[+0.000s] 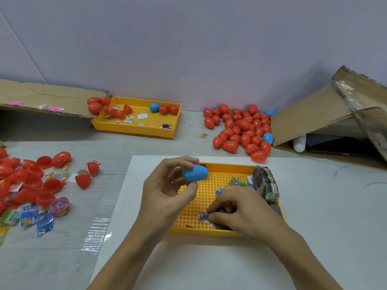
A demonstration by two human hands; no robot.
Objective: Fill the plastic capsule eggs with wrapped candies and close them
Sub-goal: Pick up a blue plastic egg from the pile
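Both hands work over the near yellow tray (211,230).
Right hand (240,212) pinches a small wrapped candy (203,216) on the tray floor; left hand (167,185) holds a closed blue capsule egg (195,172) above it.

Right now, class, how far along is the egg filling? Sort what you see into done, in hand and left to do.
Done: a pile of closed red eggs lies at the back right. In hand: the left hand holds a closed blue egg over the near yellow tray, while the right hand pinches a small wrapped candy. Left: open red halves and wrapped packets wait on the left.
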